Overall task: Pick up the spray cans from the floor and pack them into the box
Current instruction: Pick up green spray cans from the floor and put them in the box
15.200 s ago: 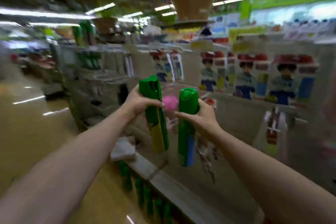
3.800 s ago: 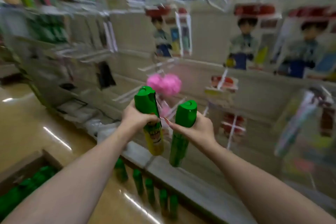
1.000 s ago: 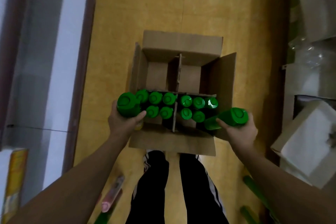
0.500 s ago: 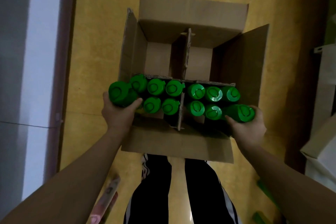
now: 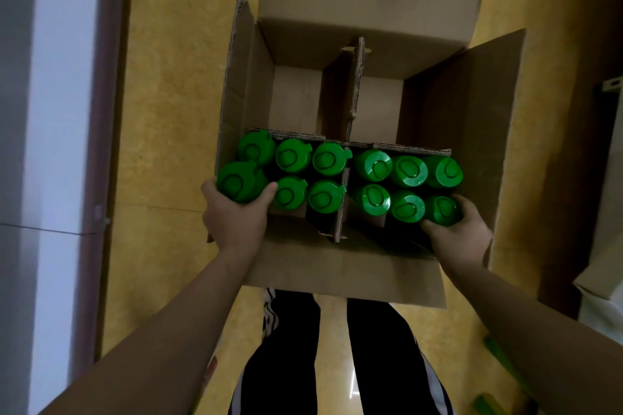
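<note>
1. Now, seen from overhead: the cardboard box (image 5: pixel 367 0) stands open on the yellow floor (image 5: pixel 175 77), and a cross divider (image 5: pixel 357 84) splits it into four compartments.
2. Packed cans (image 5: pixel 328 159) stand in the two near compartments. Their long axes are vertical and their green caps point up at the camera.
3. The left hand (image 5: pixel 236 222) has thumb and fingers wrapped round the left can (image 5: pixel 240 181) just below the cap. The can is upright, cap up, at the outer corner of the near-left compartment. Its cap sits higher than its neighbours'.
4. The right hand (image 5: pixel 462 236) curls round the right can (image 5: pixel 442 210). This can is upright, cap up, in the outer corner of the near-right compartment. Its cap is level with the row.
5. Whether either can's base rests on the box bottom cannot be seen.
6. Black trousers (image 5: pixel 283 364) show below the near flap.
</note>
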Demonstrator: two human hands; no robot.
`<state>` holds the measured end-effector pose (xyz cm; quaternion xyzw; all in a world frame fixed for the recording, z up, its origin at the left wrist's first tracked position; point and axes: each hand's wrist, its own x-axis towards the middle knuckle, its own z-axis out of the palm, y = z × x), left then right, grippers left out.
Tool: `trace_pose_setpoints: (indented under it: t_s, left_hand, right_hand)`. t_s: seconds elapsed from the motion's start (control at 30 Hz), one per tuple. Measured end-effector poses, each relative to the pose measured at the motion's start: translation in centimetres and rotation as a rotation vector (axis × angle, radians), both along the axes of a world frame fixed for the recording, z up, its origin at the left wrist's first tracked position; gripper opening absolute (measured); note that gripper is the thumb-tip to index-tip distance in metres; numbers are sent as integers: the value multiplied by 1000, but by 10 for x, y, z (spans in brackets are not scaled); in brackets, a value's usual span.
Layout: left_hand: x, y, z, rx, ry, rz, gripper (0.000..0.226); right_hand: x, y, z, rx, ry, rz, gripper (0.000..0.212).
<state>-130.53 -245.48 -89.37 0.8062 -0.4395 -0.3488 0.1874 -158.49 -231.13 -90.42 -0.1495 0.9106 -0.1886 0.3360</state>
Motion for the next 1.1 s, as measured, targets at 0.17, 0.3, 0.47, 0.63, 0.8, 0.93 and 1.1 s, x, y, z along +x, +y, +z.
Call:
trace_pose_setpoints:
  t_s: [0.17,0.3,0.47,0.63,0.8,0.93,1.1]
  left_hand:
    - [2,0,-15,48,84,-23,87]
    - [-1,0,-27,93,171,-22,85]
    - [3,-5,-42,193,238,-46,84]
    - [9,-22,-51,431,505,78,99]
    - [11,-28,-53,493,574,244,85]
    - [4,-26,-43,461,608,387,62]
    - [-4,-29,-34,433,603,465,64]
  right_hand:
    - [-1,-3,0,-23,-18,-19,71]
    - [-1,-6,2,-47,7,-17,71]
    - [-6,-7,-1,-35,-39,21,75]
    - [-8,-6,-3,-10,-61,40,79]
    - [-10,-4,-4,7,-77,38,79]
    - [-11,-2,-1,16,-64,33,77]
    - [-12,1,3,25,-48,49,77]
